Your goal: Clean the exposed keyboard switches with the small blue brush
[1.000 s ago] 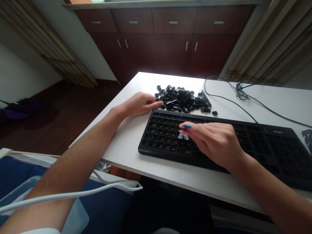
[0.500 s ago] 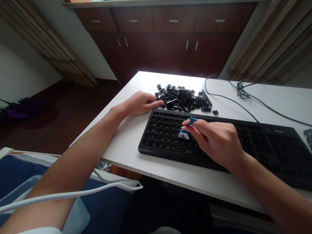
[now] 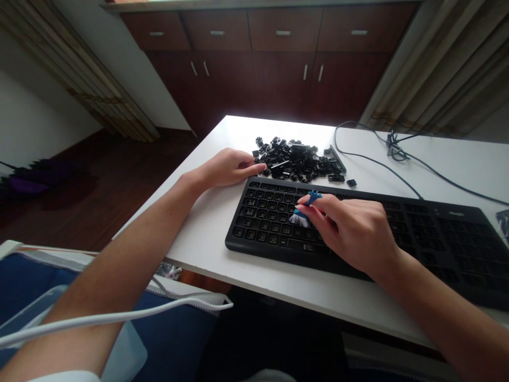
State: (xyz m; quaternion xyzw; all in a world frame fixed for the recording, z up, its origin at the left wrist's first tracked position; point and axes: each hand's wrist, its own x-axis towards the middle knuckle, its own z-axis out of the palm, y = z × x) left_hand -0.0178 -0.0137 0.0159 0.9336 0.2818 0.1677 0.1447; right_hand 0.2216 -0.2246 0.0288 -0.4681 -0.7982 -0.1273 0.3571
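My right hand [image 3: 348, 223] pinches a small blue brush [image 3: 301, 217], whose pale bristles touch the black keyboard [image 3: 260, 249]. The keyboard's keycaps are off, and square sockets show across it. On the white table beyond the keyboard's far edge is a heap of loose black keycaps [image 3: 298, 156]. My left hand [image 3: 228, 168] rests on the table at the heap's left side, its fingers curled together and the thumb stretched toward the keycaps. Whether anything is inside those fingers is hidden.
A black cable [image 3: 382, 164] runs over the white table [image 3: 199, 249] behind the keyboard, with a tied bundle. At the lower left are a blue cloth surface [image 3: 170, 339] and a white strap [image 3: 119, 317]. Brown cabinets [image 3: 254, 79] stand beyond.
The brush bristles have shifted very slightly to the left over the keyboard. My left hand has stayed in place.
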